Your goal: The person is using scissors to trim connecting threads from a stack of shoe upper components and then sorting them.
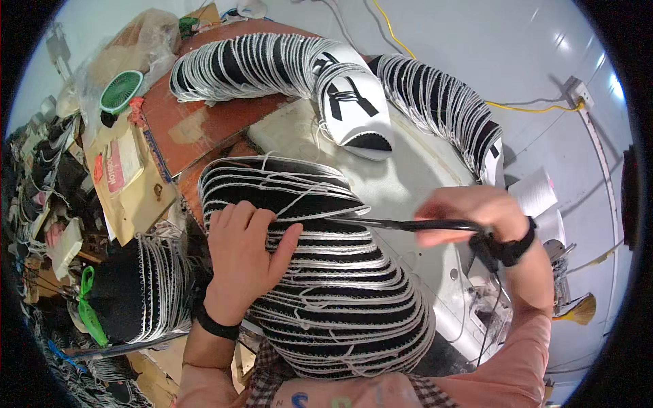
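Observation:
A long stack of curved black fabric pieces with white corded edges (340,299) lies in front of me, reaching back from my lap. Its far part leans away, leaving a gap between the pieces. My left hand (241,255) grips the stack's left side at that gap, fingers bent over an edge and thumb apart. In my right hand (469,211), blurred by motion, is a pair of black-handled scissors (425,224). Their narrow blades point left into the gap, beside loose white thread (299,197). The blade tips are hard to make out.
Two more rows of such pieces, one at the back left (248,64) and one at the back right (435,95), curve over the table (415,177). At left are a green basket (122,92), another stack (160,289) and green-handled scissors (88,309). White thread cones (534,194) stand right.

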`<state>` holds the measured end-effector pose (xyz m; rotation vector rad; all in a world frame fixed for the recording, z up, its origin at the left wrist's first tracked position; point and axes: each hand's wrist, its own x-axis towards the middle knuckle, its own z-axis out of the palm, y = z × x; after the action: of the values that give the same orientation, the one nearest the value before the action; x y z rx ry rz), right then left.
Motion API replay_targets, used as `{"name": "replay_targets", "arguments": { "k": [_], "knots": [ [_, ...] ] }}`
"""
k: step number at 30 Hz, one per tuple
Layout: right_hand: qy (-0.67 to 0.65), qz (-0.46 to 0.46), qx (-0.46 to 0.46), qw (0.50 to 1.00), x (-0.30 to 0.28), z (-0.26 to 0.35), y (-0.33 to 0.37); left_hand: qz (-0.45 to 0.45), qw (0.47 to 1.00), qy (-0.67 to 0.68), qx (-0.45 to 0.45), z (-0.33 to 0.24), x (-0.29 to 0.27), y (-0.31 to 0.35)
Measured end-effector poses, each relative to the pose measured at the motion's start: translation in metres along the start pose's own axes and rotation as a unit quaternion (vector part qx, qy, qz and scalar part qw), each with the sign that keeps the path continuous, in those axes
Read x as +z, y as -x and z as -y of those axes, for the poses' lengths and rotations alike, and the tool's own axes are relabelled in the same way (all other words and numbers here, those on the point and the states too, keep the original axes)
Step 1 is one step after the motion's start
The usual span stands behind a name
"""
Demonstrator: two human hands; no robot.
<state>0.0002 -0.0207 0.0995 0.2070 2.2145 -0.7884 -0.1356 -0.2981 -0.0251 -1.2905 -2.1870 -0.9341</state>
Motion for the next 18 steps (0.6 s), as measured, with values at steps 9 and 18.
{"name": "replay_targets", "arguments": {
  "k": [9, 18],
  "knots": [
    [-0.009, -0.028, -0.043, 0.999, 0.005, 0.000, -0.002, 0.030, 0.998, -0.027, 0.038, 0.006, -0.006, -0.010],
    [-0.065, -0.006, 0.016, 0.998, -0.002, -0.013, -0.016, 0.004, 1.000, -0.002, 0.011, 0.001, -0.005, -0.002]
  ]
}}
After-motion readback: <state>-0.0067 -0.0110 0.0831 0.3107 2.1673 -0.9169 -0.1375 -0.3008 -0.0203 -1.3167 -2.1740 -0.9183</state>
